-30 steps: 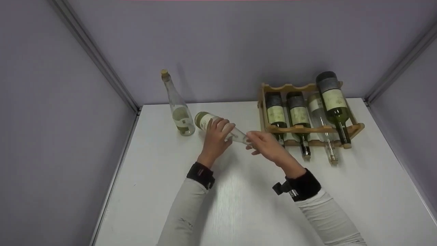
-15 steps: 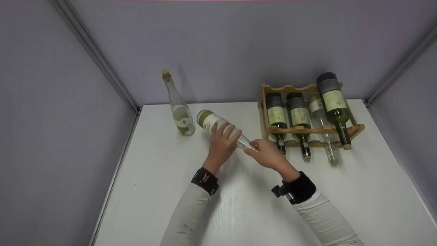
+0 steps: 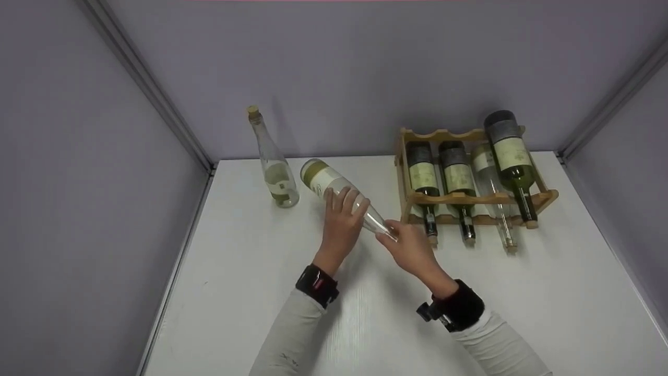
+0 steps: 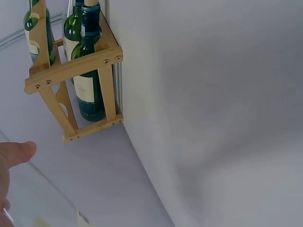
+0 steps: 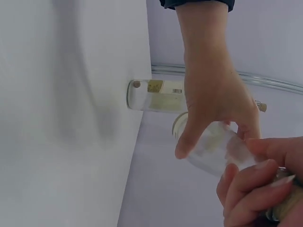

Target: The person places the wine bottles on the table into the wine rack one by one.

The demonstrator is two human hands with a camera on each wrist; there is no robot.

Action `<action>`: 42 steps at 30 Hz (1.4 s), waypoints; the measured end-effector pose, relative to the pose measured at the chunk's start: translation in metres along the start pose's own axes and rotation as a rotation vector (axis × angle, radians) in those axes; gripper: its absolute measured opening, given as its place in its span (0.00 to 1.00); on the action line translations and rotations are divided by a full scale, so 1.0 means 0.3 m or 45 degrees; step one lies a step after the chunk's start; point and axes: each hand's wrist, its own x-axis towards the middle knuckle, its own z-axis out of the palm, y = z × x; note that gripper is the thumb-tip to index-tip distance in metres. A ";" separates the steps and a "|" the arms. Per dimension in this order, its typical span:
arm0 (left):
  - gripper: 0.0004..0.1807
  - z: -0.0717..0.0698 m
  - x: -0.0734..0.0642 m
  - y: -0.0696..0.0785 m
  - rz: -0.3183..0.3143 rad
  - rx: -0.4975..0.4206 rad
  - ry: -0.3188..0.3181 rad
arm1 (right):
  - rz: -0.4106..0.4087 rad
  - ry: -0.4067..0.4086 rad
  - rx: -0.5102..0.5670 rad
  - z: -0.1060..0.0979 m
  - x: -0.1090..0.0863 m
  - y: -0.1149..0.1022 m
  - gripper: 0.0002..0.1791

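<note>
A clear glass wine bottle [image 3: 319, 178] with a pale label is held tilted above the white table, its base toward the back left. My left hand [image 3: 342, 230] holds it around the body, with the thumb on the near side in the right wrist view. At the neck end, my right hand [image 3: 412, 250] grips the bottle with curled fingers [image 5: 251, 184]; the cork is mostly hidden there. Behind and to the left, a second clear bottle [image 3: 280, 180] stands upright with a cork in its mouth, apart from both hands.
To the right is a wooden wine rack [image 3: 459, 197]. Dark green bottles [image 3: 458, 175] and a clear bottle [image 3: 488, 172] lie in it, necks forward. Another green bottle [image 3: 510, 151] lies higher on the rack's right side. Grey panels [image 3: 334, 78] wall the table's back and sides.
My right hand has closed around the bottle's neck. Both hands have drawn the neck end toward me and slightly right, and the bottle is more steeply angled. The rack and standing bottle have stayed put.
</note>
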 end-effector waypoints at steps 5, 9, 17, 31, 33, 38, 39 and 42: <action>0.34 -0.031 -0.003 0.025 -0.032 -0.018 -0.145 | 0.018 0.050 0.040 0.001 -0.018 0.013 0.20; 0.45 -0.053 -0.020 0.043 -0.090 -0.082 -0.248 | 0.059 0.082 0.064 -0.005 -0.027 0.021 0.22; 0.47 -0.074 -0.067 0.078 -0.198 -0.246 -0.244 | 0.101 0.117 0.151 -0.026 -0.033 0.044 0.23; 0.39 -0.082 -0.120 0.102 -0.448 -0.399 -0.463 | 0.155 0.210 0.242 -0.110 -0.038 0.100 0.20; 0.39 -0.084 -0.119 0.104 -0.490 -0.460 -0.514 | 0.176 0.230 0.224 -0.121 -0.039 0.110 0.20; 0.38 -0.083 -0.109 0.114 -0.564 -0.606 -0.597 | 0.217 0.267 0.195 -0.151 -0.047 0.132 0.23; 0.38 -0.082 -0.105 0.117 -0.568 -0.624 -0.607 | 0.225 0.269 0.198 -0.157 -0.048 0.137 0.24; 0.38 -0.079 -0.092 0.130 -0.569 -0.656 -0.629 | 0.255 0.257 0.225 -0.173 -0.050 0.151 0.26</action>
